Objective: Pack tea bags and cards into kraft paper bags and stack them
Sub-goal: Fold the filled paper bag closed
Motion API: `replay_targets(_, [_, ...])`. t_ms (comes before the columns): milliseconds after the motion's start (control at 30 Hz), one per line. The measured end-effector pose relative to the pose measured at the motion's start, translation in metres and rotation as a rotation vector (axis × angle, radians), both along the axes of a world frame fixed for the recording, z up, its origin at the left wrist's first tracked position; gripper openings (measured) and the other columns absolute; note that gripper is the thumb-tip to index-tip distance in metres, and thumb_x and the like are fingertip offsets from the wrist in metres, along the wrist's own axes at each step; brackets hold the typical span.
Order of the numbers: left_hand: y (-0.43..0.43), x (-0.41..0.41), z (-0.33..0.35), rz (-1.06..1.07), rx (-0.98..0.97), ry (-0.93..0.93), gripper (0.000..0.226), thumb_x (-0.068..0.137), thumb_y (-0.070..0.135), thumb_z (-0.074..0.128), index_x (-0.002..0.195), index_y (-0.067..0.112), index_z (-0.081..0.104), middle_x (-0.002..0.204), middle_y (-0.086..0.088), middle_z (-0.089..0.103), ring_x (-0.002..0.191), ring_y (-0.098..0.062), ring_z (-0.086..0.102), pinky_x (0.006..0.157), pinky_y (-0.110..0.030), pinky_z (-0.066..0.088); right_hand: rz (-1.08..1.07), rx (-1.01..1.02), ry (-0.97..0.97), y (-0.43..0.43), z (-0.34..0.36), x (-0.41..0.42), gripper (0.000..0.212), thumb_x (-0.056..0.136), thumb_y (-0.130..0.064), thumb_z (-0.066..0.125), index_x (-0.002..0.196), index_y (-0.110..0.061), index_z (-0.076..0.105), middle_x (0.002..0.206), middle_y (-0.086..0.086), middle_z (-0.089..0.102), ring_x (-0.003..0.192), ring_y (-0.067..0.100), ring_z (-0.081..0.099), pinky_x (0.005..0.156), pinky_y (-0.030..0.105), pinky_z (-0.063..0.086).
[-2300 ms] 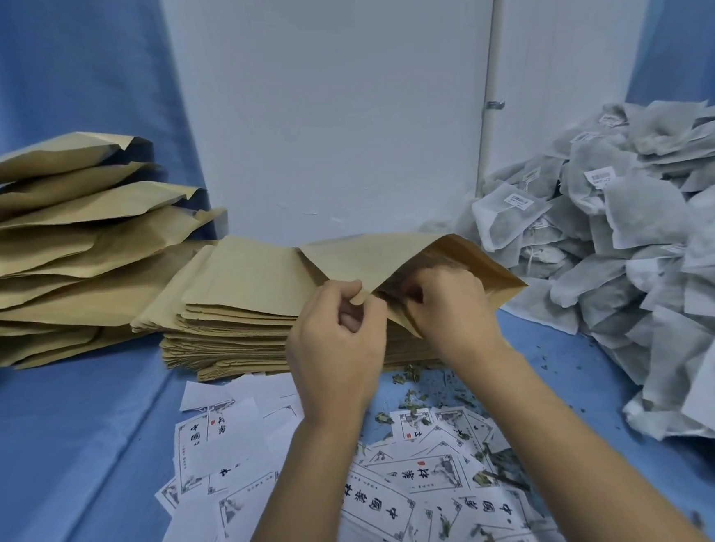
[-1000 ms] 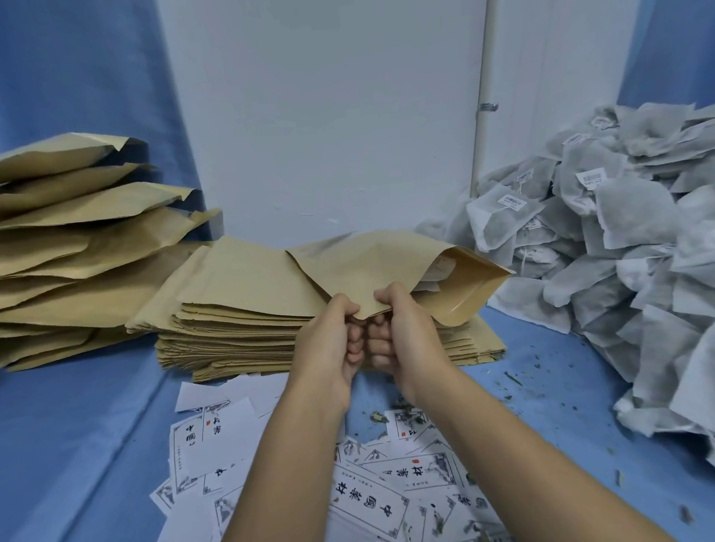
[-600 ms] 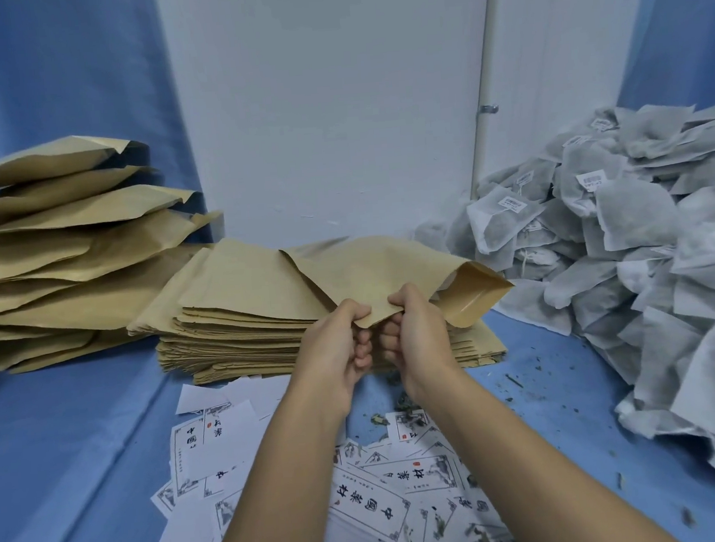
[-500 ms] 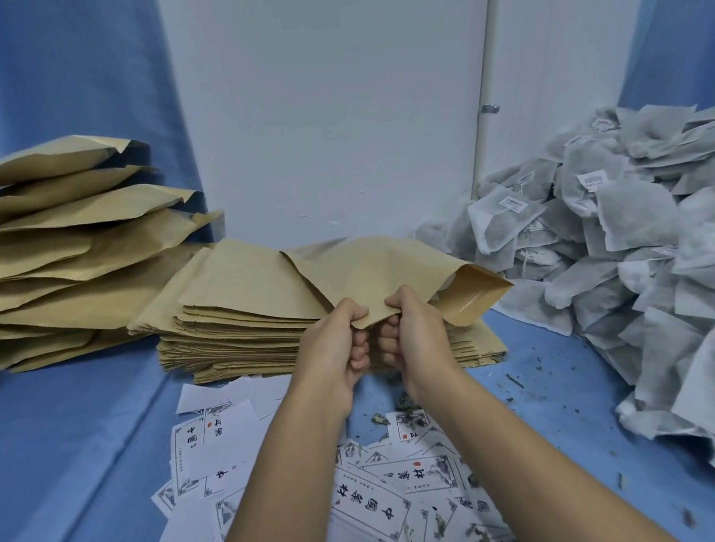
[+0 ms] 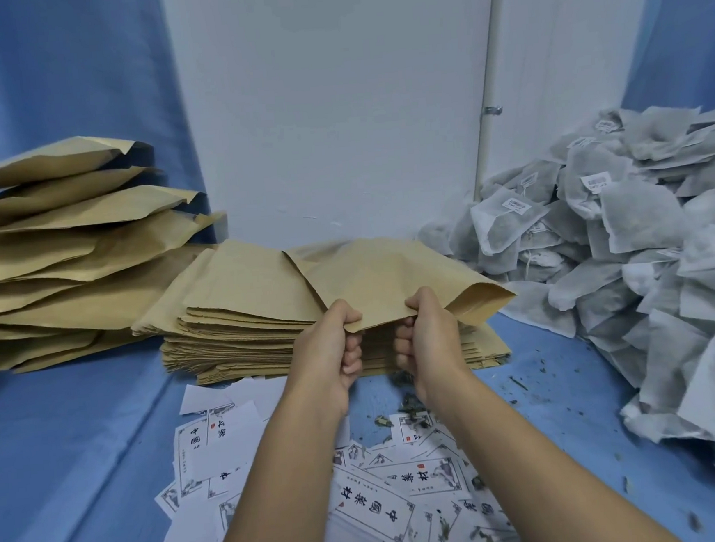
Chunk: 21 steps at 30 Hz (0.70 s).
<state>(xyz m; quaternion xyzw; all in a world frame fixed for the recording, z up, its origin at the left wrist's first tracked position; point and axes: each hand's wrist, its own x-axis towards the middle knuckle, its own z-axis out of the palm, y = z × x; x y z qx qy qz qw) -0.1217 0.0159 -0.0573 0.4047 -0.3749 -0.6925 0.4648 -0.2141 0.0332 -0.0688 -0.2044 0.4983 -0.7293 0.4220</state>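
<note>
Between the two hands, in the head view, one kraft paper bag (image 5: 382, 277) is held just above the flat stack of empty bags (image 5: 231, 315). The left hand (image 5: 332, 349) pinches the bag's near edge between thumb and curled fingers. The right hand (image 5: 427, 338) pinches the same edge just beside it, probably to pull the paper taut and level. The bag's open mouth gapes to the right of the right hand; whether anything is inside cannot be seen. Beyond and to the right of that hand lies the heap of tea bags (image 5: 645, 248), within easy reach. Below both wrists, printed cards (image 5: 373, 496) are scattered on the blue bench (image 5: 63, 465). Far to the left of the left hand, a pile of puffed bags (image 5: 67, 251) looks like the finished stack.
</note>
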Motion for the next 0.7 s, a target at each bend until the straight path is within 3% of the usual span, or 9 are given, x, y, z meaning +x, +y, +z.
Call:
replay_targets(100, [0.001, -0.002, 0.000, 0.079, -0.018, 0.000, 0.022, 0.083, 0.009, 0.053, 0.065, 0.014, 0.042, 0.038, 0.005, 0.033, 0.032, -0.007, 0.023, 0.032, -0.017, 0.017, -0.014, -0.022, -0.011, 0.001, 0.000, -0.001, 0.025, 0.086, -0.014, 0.039, 0.064, -0.020, 0.031, 0.043, -0.008, 0.025, 0.033, 0.007, 0.019, 0.033, 0.018, 0.016])
replay_targets(233, [0.008, -0.013, -0.007, 0.342, -0.115, -0.070, 0.022, 0.080, 0.016, 0.052, 0.062, 0.014, 0.040, 0.051, -0.001, 0.038, 0.044, -0.016, 0.030, 0.047, -0.023, 0.027, 0.146, -0.009, 0.030, 0.002, 0.003, 0.009, 0.030, 0.089, -0.015, 0.039, 0.059, -0.016, 0.034, 0.037, -0.008, 0.029, 0.029, 0.007, 0.021, 0.032, 0.016, 0.017])
replay_targets(300, [0.012, -0.015, -0.007, 0.322, -0.098, 0.013, 0.024, 0.083, 0.011, 0.054, 0.059, 0.011, 0.048, 0.042, 0.001, 0.046, 0.035, -0.012, 0.039, 0.039, -0.017, 0.033, 0.209, -0.001, 0.046, 0.003, 0.003, 0.014, 0.034, 0.090, -0.015, 0.039, 0.057, -0.013, 0.036, 0.035, -0.006, 0.034, 0.027, 0.007, 0.025, 0.030, 0.015, 0.022])
replay_targets(367, [0.010, -0.012, -0.005, 0.305, -0.077, 0.053, 0.024, 0.084, 0.008, 0.055, 0.061, 0.009, 0.050, 0.037, 0.004, 0.045, 0.029, -0.006, 0.038, 0.033, -0.012, 0.030, 0.246, 0.016, 0.012, 0.005, 0.003, 0.017, 0.036, 0.091, -0.020, 0.041, 0.055, -0.014, 0.036, 0.037, -0.005, 0.034, 0.027, 0.007, 0.024, 0.030, 0.016, 0.019])
replay_targets(500, [0.006, -0.010, -0.005, 0.389, -0.069, 0.061, 0.019, 0.081, 0.009, 0.057, 0.064, 0.012, 0.049, 0.042, 0.003, 0.042, 0.033, -0.007, 0.033, 0.035, -0.015, 0.025, 0.211, -0.036, -0.184, 0.002, 0.002, 0.015, 0.032, 0.088, -0.017, 0.040, 0.058, -0.017, 0.031, 0.038, -0.007, 0.024, 0.029, 0.007, 0.015, 0.031, 0.018, 0.011])
replay_targets(600, [0.012, -0.017, -0.010, 0.358, -0.065, 0.103, 0.025, 0.081, 0.011, 0.058, 0.058, 0.010, 0.048, 0.044, 0.001, 0.043, 0.032, -0.009, 0.034, 0.035, -0.014, 0.026, 0.232, -0.017, -0.095, 0.002, 0.001, 0.016, 0.033, 0.088, -0.016, 0.040, 0.057, -0.017, 0.031, 0.036, -0.006, 0.027, 0.028, 0.007, 0.019, 0.030, 0.019, 0.016])
replay_targets(700, [0.011, -0.015, -0.010, 0.270, -0.107, -0.007, 0.024, 0.082, 0.013, 0.059, 0.059, 0.009, 0.054, 0.041, 0.003, 0.049, 0.031, -0.008, 0.040, 0.035, -0.013, 0.031, 0.256, 0.011, -0.068, 0.004, 0.001, 0.015, 0.036, 0.089, -0.021, 0.040, 0.054, -0.015, 0.034, 0.034, -0.006, 0.030, 0.027, 0.008, 0.021, 0.030, 0.018, 0.017])
